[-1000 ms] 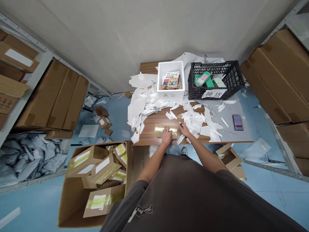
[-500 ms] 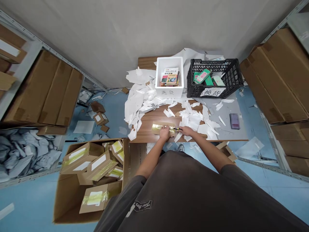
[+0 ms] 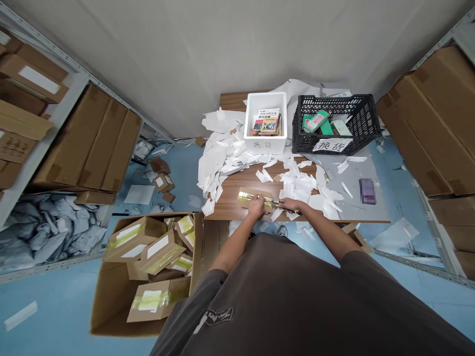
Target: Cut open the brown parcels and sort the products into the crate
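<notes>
A small cardboard box [image 3: 245, 197] wrapped in yellow tape lies on the wooden table [image 3: 232, 184], close to its front edge. My left hand [image 3: 256, 205] grips the top of this box, its fingers bent over the taped surface. From the right, my right hand [image 3: 289, 204] is closed round a black-and-yellow utility knife [image 3: 295, 211]. The knife's front end points left and reaches the right end of the box; whether the blade is in the tape is too small to tell. Torn white paper scraps [image 3: 296, 184] lie just beyond my right hand.
A white bin [image 3: 265, 146] of books and a black crate [image 3: 336, 143] with green boxes stand at the table's back. A large open carton [image 3: 97, 296] of taped parcels sits at the left. A blurred purple item [image 3: 367, 191] lies right. Cartons [image 3: 92, 143] fill the shelves.
The whole view has shifted slightly. My right hand has turned the knife, so more of its handle shows below the fingers. My left hand stays on the box.
</notes>
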